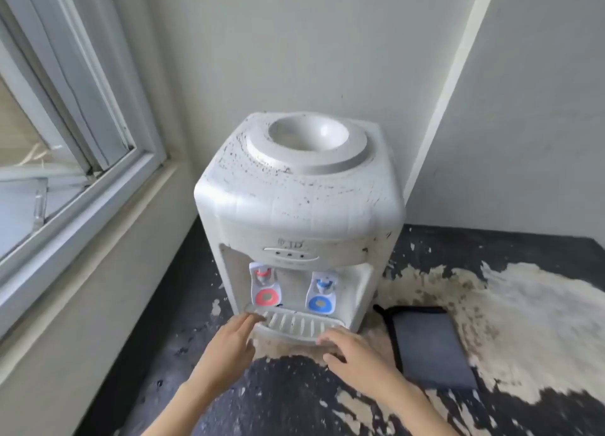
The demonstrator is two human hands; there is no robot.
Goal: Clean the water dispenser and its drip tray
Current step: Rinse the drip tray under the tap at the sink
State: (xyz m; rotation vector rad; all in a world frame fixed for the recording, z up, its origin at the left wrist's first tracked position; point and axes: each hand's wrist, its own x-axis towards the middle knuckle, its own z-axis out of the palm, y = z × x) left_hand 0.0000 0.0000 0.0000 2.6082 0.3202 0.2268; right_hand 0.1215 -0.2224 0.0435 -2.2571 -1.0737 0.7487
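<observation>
We reach both hands to the drip tray [294, 326] at the foot of the white water dispenser [299, 206], which stands on a dark, patchy counter [288, 399] in the wall corner. Our left hand [229, 344] has its fingers fairly straight, tips touching the tray's left end. Our right hand [352, 349] curls its fingers at the tray's right front edge; we cannot tell whether it grips. Above the tray hang the red tap [265, 286] and the blue tap [322, 293]. Dark specks dot the dispenser's top. A grey pouch [432, 350] lies just right of the dispenser; a window [55, 134] is to its left.
</observation>
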